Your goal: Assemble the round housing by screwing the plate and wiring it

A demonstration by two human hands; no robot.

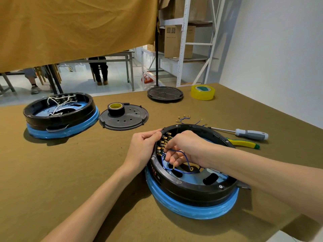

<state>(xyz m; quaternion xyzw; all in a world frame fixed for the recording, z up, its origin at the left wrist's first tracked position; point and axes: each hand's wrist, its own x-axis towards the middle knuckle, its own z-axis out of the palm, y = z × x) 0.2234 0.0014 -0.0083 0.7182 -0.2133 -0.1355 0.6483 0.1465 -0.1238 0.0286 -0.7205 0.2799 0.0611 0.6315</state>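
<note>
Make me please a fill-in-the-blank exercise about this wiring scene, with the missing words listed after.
1. The right hand pinches a ____ wire inside the near housing.
2. The left hand grips the housing's ____.
3. The black tape roll sits on a perforated ____.
4. The screwdriver lies beside yellow-handled ____.

Missing words: blue; rim; plate; pliers

Bare cloth-covered table [70,172] lies open left and near of the round housing [192,189]. To its right a screwdriver [244,133] and pliers [244,143] crowd the rim; loose wires [188,119] lie just beyond, a perforated plate [129,119] far left.
</note>
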